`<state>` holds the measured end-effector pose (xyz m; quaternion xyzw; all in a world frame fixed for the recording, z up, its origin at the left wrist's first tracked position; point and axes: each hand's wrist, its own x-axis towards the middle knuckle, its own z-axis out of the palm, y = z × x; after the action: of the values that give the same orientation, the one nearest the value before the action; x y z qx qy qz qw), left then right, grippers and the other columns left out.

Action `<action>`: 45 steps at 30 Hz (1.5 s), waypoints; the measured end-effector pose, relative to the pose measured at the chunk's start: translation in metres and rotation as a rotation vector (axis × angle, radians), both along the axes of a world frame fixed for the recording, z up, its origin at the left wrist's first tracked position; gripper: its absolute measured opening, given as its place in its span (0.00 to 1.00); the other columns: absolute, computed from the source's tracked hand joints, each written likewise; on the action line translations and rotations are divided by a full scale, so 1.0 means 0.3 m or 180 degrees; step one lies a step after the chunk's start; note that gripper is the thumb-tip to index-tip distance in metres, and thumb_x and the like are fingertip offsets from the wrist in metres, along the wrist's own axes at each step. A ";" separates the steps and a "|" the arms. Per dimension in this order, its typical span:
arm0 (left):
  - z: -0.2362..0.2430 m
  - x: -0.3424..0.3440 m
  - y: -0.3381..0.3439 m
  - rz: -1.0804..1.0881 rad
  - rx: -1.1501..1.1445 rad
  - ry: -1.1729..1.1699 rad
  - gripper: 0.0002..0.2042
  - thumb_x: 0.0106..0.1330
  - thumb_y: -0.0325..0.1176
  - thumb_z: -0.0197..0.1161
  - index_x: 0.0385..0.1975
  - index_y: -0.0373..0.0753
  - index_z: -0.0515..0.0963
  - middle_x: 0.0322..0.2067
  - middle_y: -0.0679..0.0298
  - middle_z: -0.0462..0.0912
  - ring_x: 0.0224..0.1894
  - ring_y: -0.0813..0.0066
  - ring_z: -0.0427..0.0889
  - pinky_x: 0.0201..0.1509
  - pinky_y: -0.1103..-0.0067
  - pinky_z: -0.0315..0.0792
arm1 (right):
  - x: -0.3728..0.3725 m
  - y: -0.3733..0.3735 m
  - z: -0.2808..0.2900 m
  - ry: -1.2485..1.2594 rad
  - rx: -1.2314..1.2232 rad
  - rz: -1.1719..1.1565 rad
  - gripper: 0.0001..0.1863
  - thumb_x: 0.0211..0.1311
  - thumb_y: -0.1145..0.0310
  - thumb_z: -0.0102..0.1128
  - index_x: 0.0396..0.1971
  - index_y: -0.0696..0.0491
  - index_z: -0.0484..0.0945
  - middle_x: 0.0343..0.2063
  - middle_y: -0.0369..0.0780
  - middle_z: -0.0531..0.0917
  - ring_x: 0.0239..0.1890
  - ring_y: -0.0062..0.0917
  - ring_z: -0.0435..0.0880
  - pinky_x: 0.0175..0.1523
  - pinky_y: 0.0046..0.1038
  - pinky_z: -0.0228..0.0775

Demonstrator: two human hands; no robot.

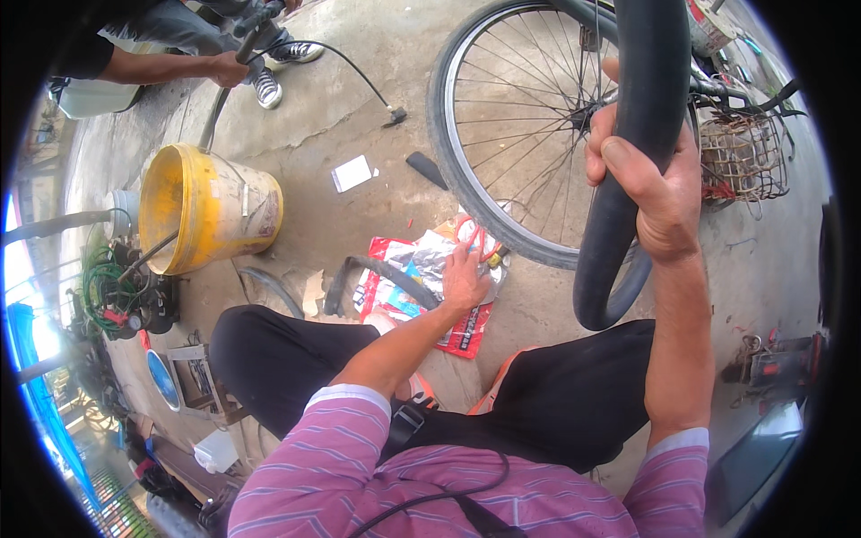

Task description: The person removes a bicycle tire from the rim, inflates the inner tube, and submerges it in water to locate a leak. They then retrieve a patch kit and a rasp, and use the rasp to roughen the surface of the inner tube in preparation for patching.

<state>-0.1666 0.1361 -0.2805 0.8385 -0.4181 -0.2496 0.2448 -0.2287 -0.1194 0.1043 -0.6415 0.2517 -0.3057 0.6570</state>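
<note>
My right hand point(650, 184) is raised and wrapped round a thick black inner tube point(614, 233), which hangs down in a loop over the ground. Low on the ground, my left hand point(465, 280) reaches onto a crumpled red and silver plastic bag point(466, 345), its fingers stretched forward. By its fingertips lies a small red item point(484, 240) whose kind I cannot make out. A strip of black rubber point(408, 285) curves across the bag beside my left hand. Ahead of me a bicycle wheel point(493, 202) with spokes and a tyre is partly hidden behind the inner tube.
A yellow-stained bucket point(247, 211) lies tilted at the left. Behind it, another person's hand point(229, 70) grips an upright tool, and a black hose point(363, 81) trails from there. A white card point(352, 174) rests on the concrete. A wire basket point(740, 157) is at the right.
</note>
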 end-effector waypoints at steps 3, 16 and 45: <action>0.033 -0.138 -0.016 -0.0626 0.0014 0.0633 0.32 0.56 0.35 0.71 0.65 0.41 0.78 0.71 0.47 0.66 0.69 0.37 0.69 0.70 0.51 0.72 | 0.010 0.011 0.006 0.0049 -0.0093 0.0053 0.40 0.65 0.67 0.68 0.75 0.64 0.65 0.35 0.38 0.81 0.33 0.19 0.81 0.41 0.25 0.76; 0.020 0.229 -0.292 -0.0916 0.0898 0.0645 0.17 0.66 0.43 0.65 0.39 0.33 0.89 0.41 0.40 0.90 0.47 0.40 0.89 0.54 0.54 0.82 | 0.013 0.011 0.007 0.0288 -0.0018 -0.0019 0.34 0.63 0.71 0.71 0.68 0.61 0.69 0.35 0.36 0.84 0.34 0.18 0.82 0.43 0.24 0.77; 0.726 0.461 -0.394 -0.3595 0.1883 0.1558 0.29 0.73 0.50 0.69 0.65 0.33 0.80 0.57 0.47 0.88 0.59 0.52 0.86 0.62 0.62 0.78 | 0.077 0.049 -0.046 0.1113 -0.0174 0.0576 0.33 0.57 0.61 0.77 0.62 0.55 0.77 0.40 0.37 0.87 0.43 0.22 0.85 0.53 0.30 0.78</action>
<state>-0.0283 0.0177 -0.0626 0.4427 -0.6383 -0.6253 -0.0751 -0.2057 -0.1046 0.0904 -0.7224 0.2950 -0.1360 0.6104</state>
